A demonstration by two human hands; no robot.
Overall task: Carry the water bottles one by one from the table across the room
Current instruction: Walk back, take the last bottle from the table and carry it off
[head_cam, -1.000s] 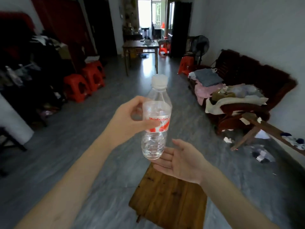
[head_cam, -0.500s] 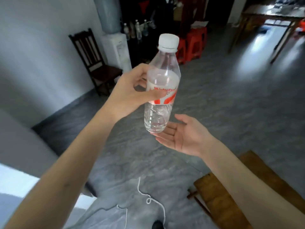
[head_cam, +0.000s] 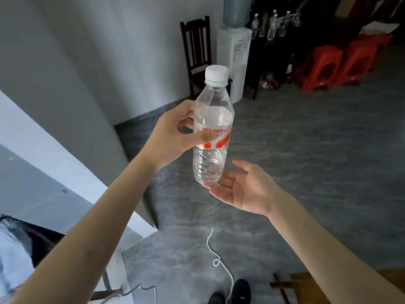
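Closest to the camera, two dark shoes [head_cam: 230,291] are showing at the bottom edge, with a white cord [head_cam: 213,253] trailing across the grey floor [head_cam: 306,150] just ahead of them. A corner of a wooden bench [head_cam: 304,284] is peeking in at the lower right.

Both bare forearms are reaching forward from the lower corners. The left hand [head_cam: 173,137] is gripping the water bottle [head_cam: 211,137] at its label, the thumb lying across the front of the red-and-white band and the other fingers curling around the far side. The bottle is standing upright in the air in front of the person, above the floor, its white cap [head_cam: 217,76] on top and clear water filling its body. The right hand [head_cam: 245,187] is lying palm up just under the bottle's base, its fingers stretched out and loosely together, the fingertips touching or almost touching the bottom; which of the two cannot be told.

Further off, a dark wooden chair [head_cam: 196,51] is standing against the grey wall [head_cam: 87,51], just beside a white water dispenser [head_cam: 233,55]. To the right of that, several clear bottles [head_cam: 271,27] are sitting on a dark surface, and red plastic stools [head_cam: 335,64] are stacked on the floor at the far right.
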